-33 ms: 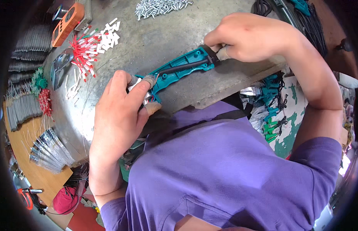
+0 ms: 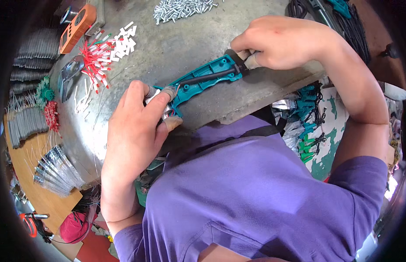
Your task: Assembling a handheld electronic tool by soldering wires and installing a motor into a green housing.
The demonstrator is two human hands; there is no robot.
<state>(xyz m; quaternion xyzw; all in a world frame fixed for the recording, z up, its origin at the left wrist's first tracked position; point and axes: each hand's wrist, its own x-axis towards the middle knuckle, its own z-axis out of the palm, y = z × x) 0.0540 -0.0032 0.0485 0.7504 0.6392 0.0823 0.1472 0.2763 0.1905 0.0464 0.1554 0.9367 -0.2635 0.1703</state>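
Note:
A teal plastic handle half (image 2: 195,88) lies on the grey metal bench, its hollow inner side facing up. Along its channel runs a black cord (image 2: 207,77), with thin wires at the left end. My left hand (image 2: 135,124) is closed on the handle's left end, thumb and fingers gripping it around a whitish-silver part (image 2: 151,97) that my fingers partly hide. At the opposite end, my right hand (image 2: 281,43) pinches the black cord where it leaves the handle. Pale covers wrap some fingertips on both hands.
Silver screws (image 2: 181,9) are heaped at the back of the metal bench (image 2: 177,43). Left of the handle lie red-and-white wired parts (image 2: 96,59), white sleeves (image 2: 124,41) and an orange device (image 2: 76,27). Teal and green corded handles (image 2: 307,126) sit beyond the bench's right front edge.
The black cord near my right hand sits slightly differently in the handle's right end. Both hands keep their grips.

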